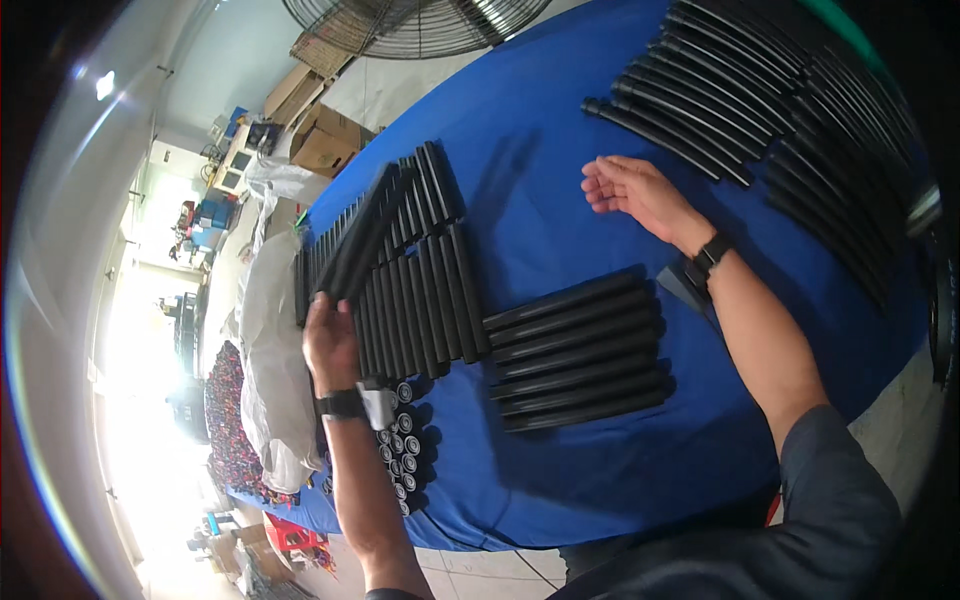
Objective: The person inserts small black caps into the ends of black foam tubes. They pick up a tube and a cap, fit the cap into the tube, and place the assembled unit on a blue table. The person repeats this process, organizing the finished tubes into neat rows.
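My left hand [330,345] grips the lower end of a black tube [362,230], possibly more than one, tilted above the rows of black tubes [415,305] on the left of the table. Motion blurs the held piece a little. My right hand [640,195] hovers over the blue cloth [540,215], its fingers loosely bent and nothing in them. Below it, in the middle, a group of black tubes [575,350] lies side by side. Small round pieces with pale rims [400,450] are clustered near my left wrist.
More dark tubes [700,95] lie in rows at the far right of the table. Pale plastic sheeting [275,370] lies along the left side. A large wire-caged fan [415,25] stands beyond the far edge, with cardboard boxes [325,140] on the floor.
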Action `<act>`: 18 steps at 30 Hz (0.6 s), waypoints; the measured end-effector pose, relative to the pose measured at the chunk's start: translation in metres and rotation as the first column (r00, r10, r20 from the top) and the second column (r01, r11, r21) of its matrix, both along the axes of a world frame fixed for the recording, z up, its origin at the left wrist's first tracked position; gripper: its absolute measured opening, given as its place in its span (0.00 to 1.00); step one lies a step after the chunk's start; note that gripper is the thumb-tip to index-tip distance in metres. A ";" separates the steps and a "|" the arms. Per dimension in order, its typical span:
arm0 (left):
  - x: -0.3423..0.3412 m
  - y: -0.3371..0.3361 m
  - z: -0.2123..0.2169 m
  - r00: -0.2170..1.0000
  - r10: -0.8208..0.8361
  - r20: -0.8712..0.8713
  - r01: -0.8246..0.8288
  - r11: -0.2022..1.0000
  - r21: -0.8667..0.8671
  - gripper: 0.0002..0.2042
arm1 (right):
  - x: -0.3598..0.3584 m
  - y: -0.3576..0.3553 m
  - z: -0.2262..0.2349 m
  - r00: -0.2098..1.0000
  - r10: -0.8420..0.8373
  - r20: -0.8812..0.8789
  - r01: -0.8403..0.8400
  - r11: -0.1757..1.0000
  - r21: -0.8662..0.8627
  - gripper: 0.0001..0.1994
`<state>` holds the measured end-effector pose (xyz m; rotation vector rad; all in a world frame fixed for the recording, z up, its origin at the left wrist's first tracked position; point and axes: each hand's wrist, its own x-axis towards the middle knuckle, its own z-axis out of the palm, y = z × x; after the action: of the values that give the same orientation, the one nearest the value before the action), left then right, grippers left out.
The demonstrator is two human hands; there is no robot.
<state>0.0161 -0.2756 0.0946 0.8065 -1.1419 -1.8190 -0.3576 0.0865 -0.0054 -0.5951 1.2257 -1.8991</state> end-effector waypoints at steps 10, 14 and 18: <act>-0.118 0.165 -0.040 0.854 -0.478 0.205 0.446 0.875 0.187 0.03 | -0.029 0.024 0.011 0.927 -0.109 -0.359 0.135 0.990 0.049 0.28; -0.113 0.148 -0.059 0.792 -0.541 0.284 0.479 0.838 0.261 0.04 | -0.012 0.016 0.013 0.836 0.108 -0.538 -0.027 0.987 0.156 0.27; -0.126 0.153 -0.052 0.723 -0.537 0.434 0.435 0.843 0.318 0.06 | -0.001 0.008 0.009 0.664 0.311 -0.680 -0.106 0.939 0.326 0.20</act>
<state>-0.1095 -0.1226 0.0423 1.2461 -1.6586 -2.2544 -0.3586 0.0944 0.0040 -1.3673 1.7691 -1.2732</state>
